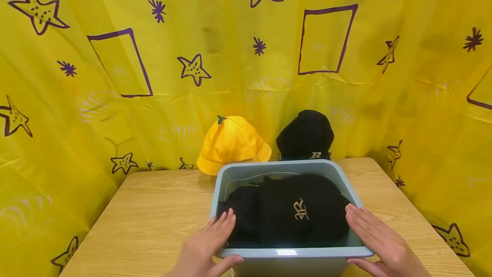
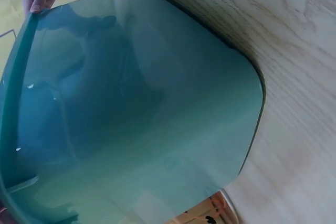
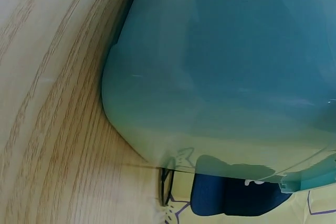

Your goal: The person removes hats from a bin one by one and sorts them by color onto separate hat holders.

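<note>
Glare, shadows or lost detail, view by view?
Head: white glare on front rim of bin, black caps losing detail; left wrist: hazy sheen, small bright specks on bin wall; right wrist: star showing faintly on bin wall, dark shadow along its base.

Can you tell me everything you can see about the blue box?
The box is pale blue, smooth and shiny, and looks like plastic. It has rounded corners, a rim round the top and no lid on. It seems to stand upright on the table, with black caps inside. The left hand and right hand grip its rim at the near corners.
</note>
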### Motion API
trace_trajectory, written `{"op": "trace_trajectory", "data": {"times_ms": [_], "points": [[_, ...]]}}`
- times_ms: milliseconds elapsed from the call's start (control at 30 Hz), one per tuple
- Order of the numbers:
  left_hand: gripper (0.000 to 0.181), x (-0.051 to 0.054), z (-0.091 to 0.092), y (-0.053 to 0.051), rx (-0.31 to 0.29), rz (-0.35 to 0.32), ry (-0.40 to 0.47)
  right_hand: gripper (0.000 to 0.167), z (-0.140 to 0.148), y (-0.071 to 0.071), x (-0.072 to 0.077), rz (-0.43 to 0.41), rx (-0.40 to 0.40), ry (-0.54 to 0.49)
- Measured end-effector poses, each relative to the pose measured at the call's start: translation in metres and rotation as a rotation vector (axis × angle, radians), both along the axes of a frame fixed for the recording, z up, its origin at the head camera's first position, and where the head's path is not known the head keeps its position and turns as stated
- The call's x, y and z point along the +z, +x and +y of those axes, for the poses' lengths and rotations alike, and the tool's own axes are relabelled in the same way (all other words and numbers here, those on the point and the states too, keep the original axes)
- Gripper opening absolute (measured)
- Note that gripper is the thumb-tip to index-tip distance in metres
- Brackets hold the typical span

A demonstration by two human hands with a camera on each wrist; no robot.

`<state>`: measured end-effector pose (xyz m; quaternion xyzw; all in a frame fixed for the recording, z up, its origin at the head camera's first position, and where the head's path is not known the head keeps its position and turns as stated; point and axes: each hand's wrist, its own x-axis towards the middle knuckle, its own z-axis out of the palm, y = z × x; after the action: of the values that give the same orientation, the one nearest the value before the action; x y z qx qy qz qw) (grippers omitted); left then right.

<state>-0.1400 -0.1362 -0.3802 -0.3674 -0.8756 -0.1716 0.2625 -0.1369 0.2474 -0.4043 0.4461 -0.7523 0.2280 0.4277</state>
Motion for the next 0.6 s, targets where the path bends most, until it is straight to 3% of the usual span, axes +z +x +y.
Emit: {"op": "trace_trajectory", "data": {"times_ms": [167,267,367,500,600], "points": [[0.062,0.026,-0.001,-0.001,-0.060,-0.347,0.067,0.067,0.001,0.000,-0.002,-0.026,-0.014,-0.001],[0.065,0.045,0.002,-0.006,-0.066,-0.575,0.088,0.066,0.003,-0.001,-0.004,-0.028,-0.004,-0.003],[0.063,0.061,0.005,-0.013,-0.086,-0.756,0.158,0.064,0.005,-0.002,-0.005,-0.023,0.016,-0.001],[0.058,0.077,0.011,-0.023,-0.135,-0.879,0.254,0.062,0.006,-0.005,-0.006,-0.007,0.028,0.014],[0.057,0.088,0.017,-0.032,-0.152,-0.874,0.275,0.061,0.006,-0.005,-0.006,-0.001,0.030,0.022]]}}
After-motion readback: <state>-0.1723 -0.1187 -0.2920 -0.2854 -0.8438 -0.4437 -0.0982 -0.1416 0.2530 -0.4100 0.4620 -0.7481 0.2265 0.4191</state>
